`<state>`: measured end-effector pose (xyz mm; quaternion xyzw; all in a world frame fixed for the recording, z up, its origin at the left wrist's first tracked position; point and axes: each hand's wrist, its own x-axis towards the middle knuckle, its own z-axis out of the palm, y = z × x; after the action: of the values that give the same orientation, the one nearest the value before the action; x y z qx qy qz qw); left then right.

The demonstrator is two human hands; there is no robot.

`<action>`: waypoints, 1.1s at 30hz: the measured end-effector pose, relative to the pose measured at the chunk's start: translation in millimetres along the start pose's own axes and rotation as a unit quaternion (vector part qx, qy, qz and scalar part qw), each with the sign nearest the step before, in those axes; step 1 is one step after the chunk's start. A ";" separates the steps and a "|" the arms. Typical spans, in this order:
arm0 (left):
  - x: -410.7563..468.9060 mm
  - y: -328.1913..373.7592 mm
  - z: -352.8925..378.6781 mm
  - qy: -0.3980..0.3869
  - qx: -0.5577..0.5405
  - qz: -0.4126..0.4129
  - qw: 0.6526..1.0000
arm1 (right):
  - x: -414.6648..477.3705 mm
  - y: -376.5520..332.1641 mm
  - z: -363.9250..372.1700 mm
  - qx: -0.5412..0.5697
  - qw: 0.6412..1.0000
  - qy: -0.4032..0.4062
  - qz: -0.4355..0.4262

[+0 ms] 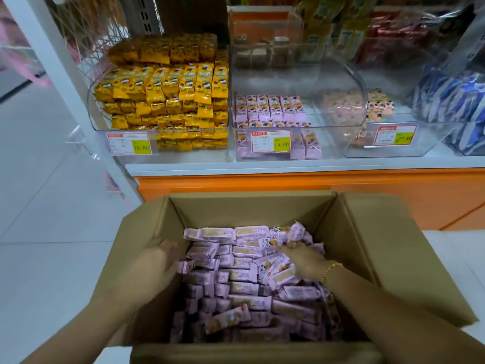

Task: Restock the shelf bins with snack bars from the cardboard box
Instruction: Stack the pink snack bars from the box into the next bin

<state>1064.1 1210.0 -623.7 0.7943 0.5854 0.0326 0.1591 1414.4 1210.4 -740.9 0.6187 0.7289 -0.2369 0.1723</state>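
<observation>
View from above of an open cardboard box (249, 208) sitting in front of the person, with both bare forearms reaching down into it. The box is full almost to the walls with snack bars (236, 282) in pale pink wrappers, lying loosely in rough layers.

The hands are well apart, one at each side of the pile. The left hand (157, 261) lies against the box's left inner wall, its fingers fairly straight and pointing away from the person, at the edge of the bars; it is blurred and seems to hold nothing. The right hand (301, 258), with a gold bracelet (331, 270) on the wrist, is in the far right part of the pile. Its fingers curl down among the wrappers and close round a few bars, one of which sticks up just past the fingertips.

Beyond both hands, past the far wall of the box, a white shelf (262, 168) carries clear plastic bins side by side. The middle bin (333, 143), straight ahead between the hands, holds a low row of the same pink bars (270, 110) on its left side, and its right side is bare. Ahead of the left hand, the left bin (92, 111) is stacked high with yellow packets (162, 95). Ahead of the right hand, the right bin (433, 143) holds a few orange-pink packets (380, 107). Each bin has a price label (271, 141) on its front.
</observation>
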 end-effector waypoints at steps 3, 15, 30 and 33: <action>-4.3 -21.1 -1.8 0.053 -0.022 -0.033 0.998 | -0.7 -1.7 16.5 -0.076 0.996 0.021 -0.030; 5.0 -25.8 -6.4 0.047 -0.025 -0.070 0.996 | -0.8 -18.2 -8.8 0.077 0.997 0.020 0.016; 29.1 107.8 -34.7 -0.096 -0.562 -0.005 0.821 | -102.4 -85.5 -119.7 0.744 0.649 0.003 -0.155; 36.5 121.3 -40.3 -0.043 -0.578 -0.005 0.815 | -117.9 -89.2 -131.2 0.704 0.690 0.114 -0.127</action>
<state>1177.5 1220.9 -555.2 0.5531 0.4555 0.3302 0.6144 1352.8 1176.2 -556.2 0.4827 0.4339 -0.6277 -0.4299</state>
